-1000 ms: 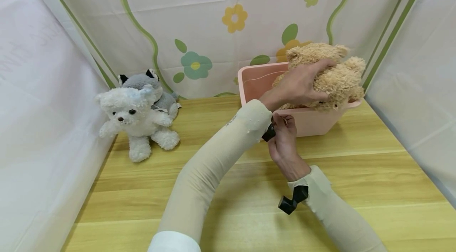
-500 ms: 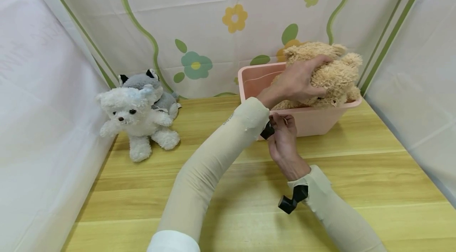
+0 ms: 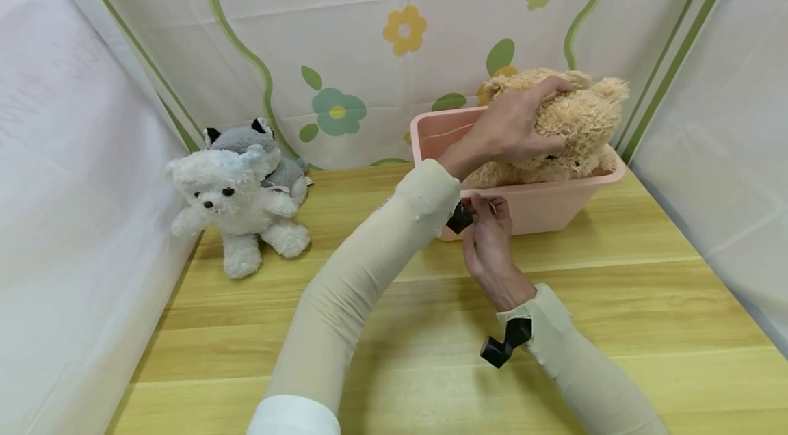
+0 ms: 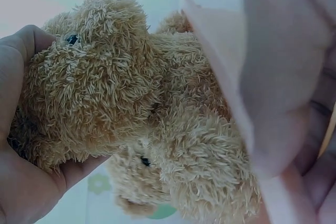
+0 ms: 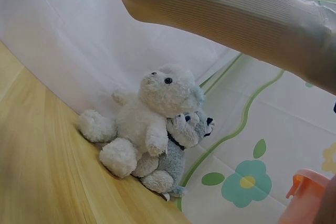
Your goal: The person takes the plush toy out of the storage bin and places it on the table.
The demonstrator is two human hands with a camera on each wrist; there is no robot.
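Observation:
My left hand (image 3: 511, 130) grips the head of a tan teddy bear (image 3: 581, 120), thumb and fingers on opposite sides. The bear leans over the right end of a pink bin (image 3: 542, 209), its lower body inside. In the left wrist view a second tan teddy bear (image 4: 134, 177) shows its face behind the first; much of it is hidden. At the bin's near side my right hand (image 3: 492, 254) holds the rim with curled fingers. The tips of those fingers are partly hidden.
A white teddy bear (image 3: 215, 192) sits at the table's left side, with a grey husky plush (image 3: 246, 141) behind it. A flowered cloth (image 3: 308, 11) hangs behind the wooden table (image 3: 400, 366). White cloth (image 3: 726, 113) also hangs at the right.
My left hand has shifted slightly left and up in the head view. The held bear's face has turned more into sight, and its body sits slightly further left. The right hand has barely moved.

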